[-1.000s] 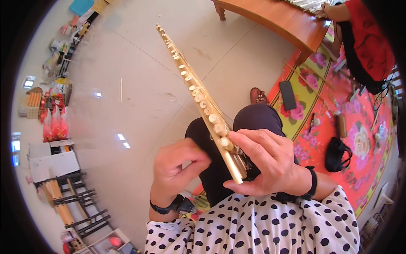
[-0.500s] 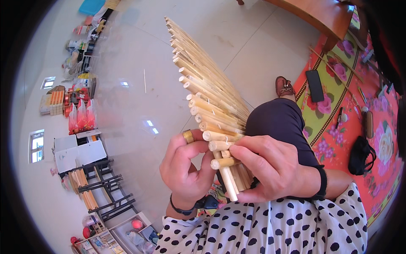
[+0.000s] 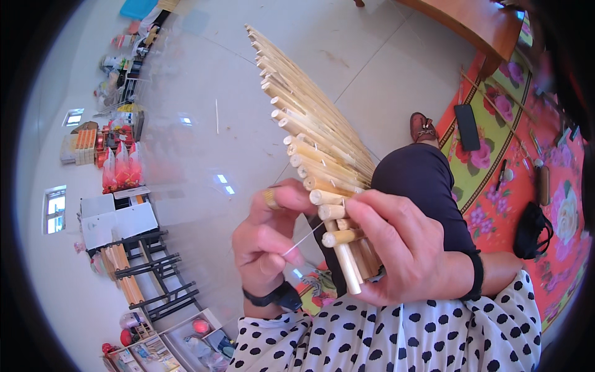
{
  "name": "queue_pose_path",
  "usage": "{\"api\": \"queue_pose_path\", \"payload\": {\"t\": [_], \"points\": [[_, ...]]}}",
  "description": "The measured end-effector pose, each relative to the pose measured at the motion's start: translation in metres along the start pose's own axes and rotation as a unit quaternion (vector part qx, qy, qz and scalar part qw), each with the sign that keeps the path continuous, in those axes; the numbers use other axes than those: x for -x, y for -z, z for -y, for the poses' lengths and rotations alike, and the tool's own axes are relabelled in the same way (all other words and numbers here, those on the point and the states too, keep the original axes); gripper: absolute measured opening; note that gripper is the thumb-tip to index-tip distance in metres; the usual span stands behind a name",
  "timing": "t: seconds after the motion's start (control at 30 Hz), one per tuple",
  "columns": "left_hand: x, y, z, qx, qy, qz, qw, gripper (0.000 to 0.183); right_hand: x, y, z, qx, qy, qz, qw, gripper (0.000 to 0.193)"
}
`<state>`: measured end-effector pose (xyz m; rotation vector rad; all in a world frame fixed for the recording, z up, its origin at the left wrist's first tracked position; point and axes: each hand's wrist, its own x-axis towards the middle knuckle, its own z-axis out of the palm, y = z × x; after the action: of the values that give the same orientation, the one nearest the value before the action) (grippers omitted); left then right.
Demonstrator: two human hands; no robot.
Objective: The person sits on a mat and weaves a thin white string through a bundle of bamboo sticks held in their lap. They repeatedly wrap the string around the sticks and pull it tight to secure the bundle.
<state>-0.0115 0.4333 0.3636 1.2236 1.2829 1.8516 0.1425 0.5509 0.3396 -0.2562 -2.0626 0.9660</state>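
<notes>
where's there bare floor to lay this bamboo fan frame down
The widest bare patch is the pale tiled floor between the bamboo ribs and the clutter along the left wall. More bare tile lies between the ribs and the wooden bench. The floral mat is crowded with a phone and a black bag.

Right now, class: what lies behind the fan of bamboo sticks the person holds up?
Behind the bamboo sticks shows pale tiled floor and the person's dark-trousered knee. The right hand covers the sticks' lower ends; the left hand pinches a thin thread.
</notes>
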Motion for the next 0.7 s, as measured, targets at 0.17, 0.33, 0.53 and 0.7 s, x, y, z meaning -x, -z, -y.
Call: {"api": "queue_pose_path", "payload": {"t": [0.17,0.33,0.53,0.7], "points": [[-0.002,-0.001,0.031,0.338,0.017,-0.006,0.941,0.034,-0.009,0.002,0.014,0.048,-0.026,0.036,0.998,0.056],[-0.013,-0.002,0.035,0.386,0.091,0.007,0.918,0.032,-0.014,0.001,0.030,0.100,-0.050,0.053,0.992,0.049],[-0.011,0.001,0.045,0.449,0.098,0.001,0.888,0.030,-0.012,0.000,0.030,0.114,-0.027,0.069,0.991,0.047],[0.000,-0.005,0.032,0.347,-0.001,-0.008,0.938,0.024,-0.013,0.009,0.034,0.101,-0.082,0.092,0.987,0.045]]}}
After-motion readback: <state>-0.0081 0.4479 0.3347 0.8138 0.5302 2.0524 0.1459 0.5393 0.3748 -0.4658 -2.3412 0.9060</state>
